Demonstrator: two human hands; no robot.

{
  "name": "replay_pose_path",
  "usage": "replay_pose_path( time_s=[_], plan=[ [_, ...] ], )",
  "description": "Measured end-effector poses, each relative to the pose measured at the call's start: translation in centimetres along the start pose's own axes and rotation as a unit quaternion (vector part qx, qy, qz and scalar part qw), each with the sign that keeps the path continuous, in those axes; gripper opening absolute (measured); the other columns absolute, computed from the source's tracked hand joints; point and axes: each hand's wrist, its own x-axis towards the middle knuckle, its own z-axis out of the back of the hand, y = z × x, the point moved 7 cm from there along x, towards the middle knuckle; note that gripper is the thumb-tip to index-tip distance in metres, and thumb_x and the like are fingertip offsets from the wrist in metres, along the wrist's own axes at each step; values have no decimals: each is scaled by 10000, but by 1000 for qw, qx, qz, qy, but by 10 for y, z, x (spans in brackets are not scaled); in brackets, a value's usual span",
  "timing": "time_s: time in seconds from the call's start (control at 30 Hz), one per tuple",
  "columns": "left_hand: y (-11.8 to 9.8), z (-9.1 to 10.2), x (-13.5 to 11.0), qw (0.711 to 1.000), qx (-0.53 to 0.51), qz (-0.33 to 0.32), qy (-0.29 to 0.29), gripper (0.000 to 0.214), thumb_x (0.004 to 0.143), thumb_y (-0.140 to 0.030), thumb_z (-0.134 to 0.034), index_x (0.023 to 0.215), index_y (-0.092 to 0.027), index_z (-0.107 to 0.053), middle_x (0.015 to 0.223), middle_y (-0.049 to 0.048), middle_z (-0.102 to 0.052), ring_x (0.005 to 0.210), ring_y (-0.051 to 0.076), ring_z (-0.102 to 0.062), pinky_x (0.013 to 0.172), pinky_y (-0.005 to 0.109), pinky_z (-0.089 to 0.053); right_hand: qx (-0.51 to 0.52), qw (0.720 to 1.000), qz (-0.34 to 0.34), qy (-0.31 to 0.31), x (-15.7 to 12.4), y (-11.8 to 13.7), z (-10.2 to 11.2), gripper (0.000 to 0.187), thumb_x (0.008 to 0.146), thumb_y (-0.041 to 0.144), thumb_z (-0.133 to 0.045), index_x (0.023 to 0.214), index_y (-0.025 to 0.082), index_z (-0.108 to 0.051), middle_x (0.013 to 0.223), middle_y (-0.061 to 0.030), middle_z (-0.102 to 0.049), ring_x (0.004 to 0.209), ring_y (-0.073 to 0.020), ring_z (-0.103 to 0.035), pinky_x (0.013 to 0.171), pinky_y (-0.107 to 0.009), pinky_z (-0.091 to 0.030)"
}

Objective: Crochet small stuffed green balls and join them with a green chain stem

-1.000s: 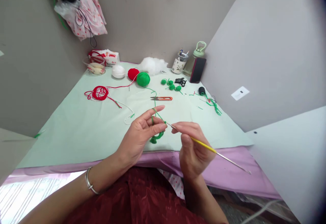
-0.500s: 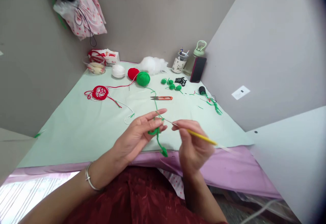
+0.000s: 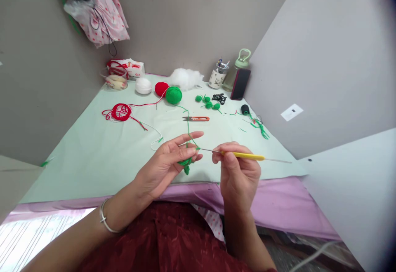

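My left hand (image 3: 168,162) pinches a small green crochet piece (image 3: 186,164) between thumb and fingers, forefinger stretched out with green yarn (image 3: 187,127) over it. That strand runs back to a green yarn ball (image 3: 173,95). My right hand (image 3: 238,173) is closed round a yellow-handled crochet hook (image 3: 244,155), held almost level, its metal tip at the green piece. Both hands hover over the near edge of the pale green mat (image 3: 93,156).
Orange thread snips (image 3: 196,119) lie mid-mat. A red yarn tangle (image 3: 120,112), white ball (image 3: 144,86), red ball (image 3: 161,88), stuffing (image 3: 185,78), small green crocheted bits (image 3: 208,102), pen cup (image 3: 218,77), bottle (image 3: 236,72) and phone (image 3: 240,84) sit at the back.
The hook has swung from slanting down-right to nearly level. The dangling green piece swung down below my left hand, then came back up against the fingers.
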Motion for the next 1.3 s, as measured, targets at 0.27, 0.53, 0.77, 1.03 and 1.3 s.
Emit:
replay_pose_path(
  time_s=[0.27,0.53,0.77,1.03,1.3],
  plan=[
    [2,-3,-2,996,70,-50,-16,510,771,-198,-859,1265,-259,-745,856,-4,-670,832,118,-601,802,236,-458,-40,998,44,21,-4,5,-14,113,968,200,-642,983,251,-742,853,-17,-701,725,-152,-639,647,-316,-533],
    [3,-2,0,1000,12,9,19,485,813,-203,-820,1290,-170,-735,839,5,-644,835,122,-602,991,320,-488,-13,999,27,-14,1,5,2,103,960,200,-654,964,230,-753,811,-13,-684,683,-133,-612,639,-296,-511],
    [0,-3,0,997,66,-37,4,461,783,-206,-847,1236,-250,-772,816,-7,-650,789,111,-578,769,233,-477,1,1000,-1,30,2,3,-10,107,965,223,-646,949,232,-751,856,-32,-722,748,-158,-665,655,-309,-558],
    [-1,-1,2,992,86,-88,-33,478,757,-222,-873,1223,-258,-773,788,-13,-687,731,117,-557,706,254,-430,-214,964,144,59,-10,20,-20,266,960,112,-628,1114,291,-752,1014,-46,-774,918,-204,-728,771,-378,-621],
    [3,1,5,998,47,-13,-25,474,777,-263,-868,1235,-195,-764,756,-5,-644,741,109,-552,685,238,-391,-144,983,112,1,-4,16,-8,207,968,125,-603,1038,254,-750,866,-28,-715,721,-158,-663,659,-331,-562]
  ],
)
